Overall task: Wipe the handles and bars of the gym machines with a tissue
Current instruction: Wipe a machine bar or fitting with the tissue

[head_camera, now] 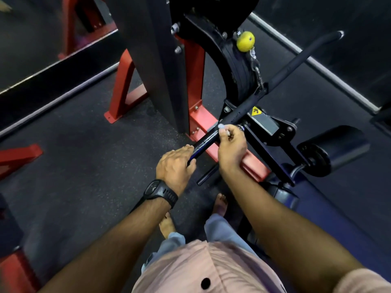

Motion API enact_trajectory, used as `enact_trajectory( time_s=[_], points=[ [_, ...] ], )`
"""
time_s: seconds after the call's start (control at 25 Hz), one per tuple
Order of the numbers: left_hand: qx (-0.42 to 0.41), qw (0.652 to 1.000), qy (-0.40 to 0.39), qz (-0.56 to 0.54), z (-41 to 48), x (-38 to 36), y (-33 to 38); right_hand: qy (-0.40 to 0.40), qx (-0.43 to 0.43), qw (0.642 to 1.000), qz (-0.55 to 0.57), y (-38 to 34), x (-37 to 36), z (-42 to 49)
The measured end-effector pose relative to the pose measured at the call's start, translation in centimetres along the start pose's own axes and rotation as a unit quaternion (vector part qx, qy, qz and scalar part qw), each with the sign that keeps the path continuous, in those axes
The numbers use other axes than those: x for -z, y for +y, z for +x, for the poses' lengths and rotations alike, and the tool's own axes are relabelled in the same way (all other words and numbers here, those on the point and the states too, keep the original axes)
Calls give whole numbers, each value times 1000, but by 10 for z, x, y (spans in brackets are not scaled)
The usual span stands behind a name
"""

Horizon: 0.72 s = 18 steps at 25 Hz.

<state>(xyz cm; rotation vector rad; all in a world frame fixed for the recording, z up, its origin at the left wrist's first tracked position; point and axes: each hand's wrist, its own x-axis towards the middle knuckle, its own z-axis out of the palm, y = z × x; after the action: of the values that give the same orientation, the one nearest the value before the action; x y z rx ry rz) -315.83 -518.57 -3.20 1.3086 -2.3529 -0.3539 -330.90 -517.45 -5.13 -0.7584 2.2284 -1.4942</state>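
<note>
A long black pull bar (281, 78) hangs from a chain and a yellow ball stop (245, 41) on the cable machine, running from upper right down to the lower left. My left hand (175, 166), with a black watch on the wrist, grips the bar's near end. My right hand (231, 146) wraps the bar just above it and pinches a small white tissue (222, 127) against the glossy section of the bar. Most of the tissue is hidden under the fingers.
The machine's dark upright column (154, 49) and red base frame (198, 121) stand right behind the bar. A black roller pad (334, 149) juts out at the right. A short black peg (208, 175) sticks out below my hands. My bare feet stand on the dark rubber floor (84, 144).
</note>
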Motion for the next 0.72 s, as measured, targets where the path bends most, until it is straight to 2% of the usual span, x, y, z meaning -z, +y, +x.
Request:
enact_trajectory(
  time_s=[0.16,0.24,0.32,0.44,0.56,0.6,0.68,0.72],
  points=[
    [-1,1000,0,-7,5,-4,-1,-92,114,987,-70,-4,10,3],
    [-6,1000,2,-4,9,-5,1,-81,113,984,-108,-5,13,25],
    [-16,1000,12,0,10,-6,3,-136,139,967,-164,-8,18,34],
    [-32,999,17,21,8,-12,2,-277,277,893,-222,-10,29,55],
    [-43,999,22,24,5,-16,5,-311,311,850,-289,-33,25,79],
    [-46,998,23,22,5,-16,6,-349,345,817,-303,-39,17,76],
    [-51,998,25,21,4,-16,9,-444,422,693,-380,-46,10,74],
    [-50,998,24,18,4,-17,10,-457,416,651,-440,-50,7,85]
  ],
)
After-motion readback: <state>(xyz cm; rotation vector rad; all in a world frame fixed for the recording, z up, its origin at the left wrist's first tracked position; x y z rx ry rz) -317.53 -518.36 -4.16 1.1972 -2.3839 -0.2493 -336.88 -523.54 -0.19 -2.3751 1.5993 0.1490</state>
